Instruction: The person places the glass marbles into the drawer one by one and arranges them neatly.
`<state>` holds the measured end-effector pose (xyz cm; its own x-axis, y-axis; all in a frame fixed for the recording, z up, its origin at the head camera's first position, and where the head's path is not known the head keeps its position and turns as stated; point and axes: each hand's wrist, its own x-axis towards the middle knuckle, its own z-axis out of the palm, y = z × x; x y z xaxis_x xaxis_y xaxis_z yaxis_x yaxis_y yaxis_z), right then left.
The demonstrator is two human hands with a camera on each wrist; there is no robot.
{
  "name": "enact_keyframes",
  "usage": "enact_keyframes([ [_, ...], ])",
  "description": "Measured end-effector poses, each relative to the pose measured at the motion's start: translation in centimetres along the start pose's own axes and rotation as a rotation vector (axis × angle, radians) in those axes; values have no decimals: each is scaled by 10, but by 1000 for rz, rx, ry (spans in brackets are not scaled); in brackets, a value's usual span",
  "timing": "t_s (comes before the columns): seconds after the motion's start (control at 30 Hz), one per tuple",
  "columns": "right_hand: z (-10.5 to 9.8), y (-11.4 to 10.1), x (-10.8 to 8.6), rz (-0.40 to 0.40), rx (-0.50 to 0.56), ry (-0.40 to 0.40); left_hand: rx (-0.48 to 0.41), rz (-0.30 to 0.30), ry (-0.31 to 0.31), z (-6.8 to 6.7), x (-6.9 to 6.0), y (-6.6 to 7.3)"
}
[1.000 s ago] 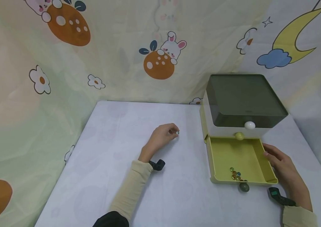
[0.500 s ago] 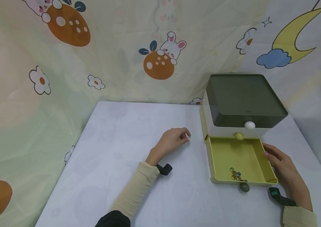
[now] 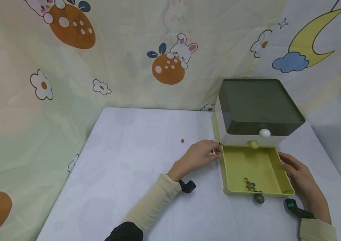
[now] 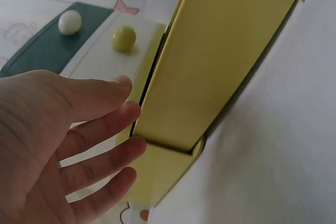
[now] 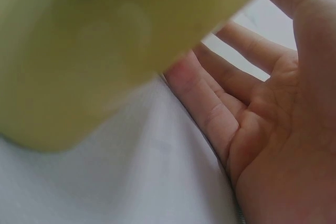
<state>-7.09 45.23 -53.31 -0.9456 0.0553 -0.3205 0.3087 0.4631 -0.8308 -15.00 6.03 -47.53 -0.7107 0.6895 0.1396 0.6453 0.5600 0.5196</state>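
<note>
My left hand [image 3: 199, 155] is beside the left wall of the pulled-out yellow drawer [image 3: 252, 157]. Thumb and forefinger pinch a small marble [image 3: 219, 155], of which only a glint shows in the head view; in the left wrist view the fingers hide it. My right hand [image 3: 303, 177] holds the drawer's right wall, thumb near the rim and fingers along the outside. Several glass marbles [image 3: 249, 186], amber, green and blue, lie near the drawer's front. One orange-brown marble [image 3: 182, 141] lies on the white table, left of the drawer unit.
The drawer unit [image 3: 261, 100] stands at the back right with a dark green top, a white knob [image 3: 265, 133] and a yellow knob [image 3: 253, 144]. The open drawer has a dark green knob [image 3: 259, 199] in front. A printed curtain [image 3: 122, 60] rises behind the table [image 3: 128, 150].
My left hand has moved right and slightly nearer with the pinched marble, up to the drawer's left wall. The orange-brown marble on the table has come into view. My right hand has stayed put.
</note>
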Motion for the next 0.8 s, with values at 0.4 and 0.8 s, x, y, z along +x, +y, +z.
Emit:
enact_keyframes([
  [0.4,-1,0,0,14,3,-13,124,177,4,10,18,29],
  [0.8,-1,-1,-1,12,17,-12,270,328,-85,33,40,43],
])
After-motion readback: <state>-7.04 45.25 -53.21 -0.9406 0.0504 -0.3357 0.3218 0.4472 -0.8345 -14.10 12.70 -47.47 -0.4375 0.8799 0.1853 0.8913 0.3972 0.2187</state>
